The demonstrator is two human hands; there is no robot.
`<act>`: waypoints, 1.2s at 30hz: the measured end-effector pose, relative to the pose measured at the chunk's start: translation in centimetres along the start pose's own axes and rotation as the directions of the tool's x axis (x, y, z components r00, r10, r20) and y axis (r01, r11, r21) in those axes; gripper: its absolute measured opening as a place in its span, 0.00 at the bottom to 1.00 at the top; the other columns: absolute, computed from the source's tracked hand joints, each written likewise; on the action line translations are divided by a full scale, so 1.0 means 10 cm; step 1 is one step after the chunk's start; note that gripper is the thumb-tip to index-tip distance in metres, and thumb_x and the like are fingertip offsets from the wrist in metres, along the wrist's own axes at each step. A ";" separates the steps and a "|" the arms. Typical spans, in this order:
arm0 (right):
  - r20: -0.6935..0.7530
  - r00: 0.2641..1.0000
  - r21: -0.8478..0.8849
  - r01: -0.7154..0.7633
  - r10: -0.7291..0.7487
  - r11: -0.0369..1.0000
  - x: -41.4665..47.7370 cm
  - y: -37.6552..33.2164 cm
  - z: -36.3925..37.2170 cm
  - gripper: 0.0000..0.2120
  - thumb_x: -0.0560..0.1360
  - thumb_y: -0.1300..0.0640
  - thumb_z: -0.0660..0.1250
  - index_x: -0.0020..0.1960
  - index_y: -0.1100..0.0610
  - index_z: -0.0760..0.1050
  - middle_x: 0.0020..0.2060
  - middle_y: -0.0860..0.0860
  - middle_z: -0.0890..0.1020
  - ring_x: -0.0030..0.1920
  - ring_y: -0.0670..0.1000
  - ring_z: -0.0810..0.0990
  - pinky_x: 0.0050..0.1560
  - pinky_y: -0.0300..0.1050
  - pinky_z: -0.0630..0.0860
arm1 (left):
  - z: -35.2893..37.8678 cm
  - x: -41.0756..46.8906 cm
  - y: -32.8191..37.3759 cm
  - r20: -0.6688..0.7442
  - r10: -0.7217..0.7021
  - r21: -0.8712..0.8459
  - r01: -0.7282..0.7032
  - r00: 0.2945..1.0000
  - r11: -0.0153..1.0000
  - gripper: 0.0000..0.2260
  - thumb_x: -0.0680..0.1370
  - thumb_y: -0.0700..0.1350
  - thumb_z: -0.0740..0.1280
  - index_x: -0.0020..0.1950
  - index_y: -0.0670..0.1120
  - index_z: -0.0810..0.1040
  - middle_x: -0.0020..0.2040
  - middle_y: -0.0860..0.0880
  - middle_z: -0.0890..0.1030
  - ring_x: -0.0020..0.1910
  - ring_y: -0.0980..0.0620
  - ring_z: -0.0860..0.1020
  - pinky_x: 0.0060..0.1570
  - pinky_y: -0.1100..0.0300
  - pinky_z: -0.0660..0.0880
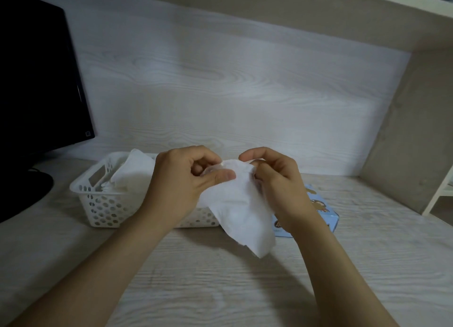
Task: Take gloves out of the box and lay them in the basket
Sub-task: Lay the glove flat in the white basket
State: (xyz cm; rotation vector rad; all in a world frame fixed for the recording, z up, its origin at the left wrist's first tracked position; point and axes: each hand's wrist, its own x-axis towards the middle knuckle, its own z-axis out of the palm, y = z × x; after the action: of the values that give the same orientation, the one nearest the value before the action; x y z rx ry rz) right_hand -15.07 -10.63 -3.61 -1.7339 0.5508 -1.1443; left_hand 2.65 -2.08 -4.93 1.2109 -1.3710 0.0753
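Glove (241, 212): thin, white, semi-opaque sheet, soft and crumpled, held between both hands above the desk (220, 285). Its upper edge is bunched at the fingers, and the lower part hangs loose below the wrists to a blunt corner. Left hand (182, 182): fingers curled, thumb pinching the glove's upper left edge. Right hand (278, 187): fingers curled, gripping the upper right edge. Basket (98, 205): white perforated plastic, behind and left of the left hand, holding a pile of white gloves (133, 172). Box (327, 218): light blue, printed, mostly hidden behind the right hand and wrist. Monitor (36, 81): black, far left of the left hand.
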 end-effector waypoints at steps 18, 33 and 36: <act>-0.060 0.993 0.028 -0.100 0.101 0.995 0.01 0.04 0.10 0.18 0.78 0.57 0.62 0.38 0.67 0.61 0.35 0.57 0.62 0.38 0.59 0.58 0.38 0.57 0.56 | -0.15 0.11 -0.07 -0.158 -0.098 -0.108 0.082 0.983 0.991 0.15 0.81 0.52 0.72 0.43 0.42 0.82 0.37 0.44 0.81 0.37 0.41 0.77 0.38 0.54 0.72; -0.086 0.921 -0.931 0.061 -0.381 0.360 0.56 -0.10 0.66 0.21 0.86 0.38 0.56 0.51 0.53 0.77 0.38 0.52 0.79 0.37 0.57 0.75 0.36 0.47 0.66 | -0.66 0.28 -0.36 -0.309 -0.397 -0.144 0.370 0.864 0.918 0.13 0.73 0.57 0.80 0.50 0.53 0.84 0.40 0.52 0.87 0.43 0.53 0.85 0.46 0.55 0.79; -0.066 0.946 -0.926 0.060 -0.317 0.373 0.74 -0.15 0.75 0.21 0.84 0.35 0.59 0.54 0.53 0.78 0.42 0.52 0.80 0.40 0.57 0.75 0.39 0.48 0.67 | -0.72 0.30 -0.40 -0.344 -0.443 -0.139 0.421 0.828 0.896 0.16 0.75 0.53 0.79 0.56 0.51 0.77 0.43 0.51 0.86 0.45 0.54 0.84 0.46 0.58 0.76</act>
State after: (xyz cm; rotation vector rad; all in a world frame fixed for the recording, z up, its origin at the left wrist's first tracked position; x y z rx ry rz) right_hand -5.25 -12.11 0.27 -2.6927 1.3755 -1.3180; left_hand 11.19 -0.74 -3.21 1.3549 -0.7442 -0.0567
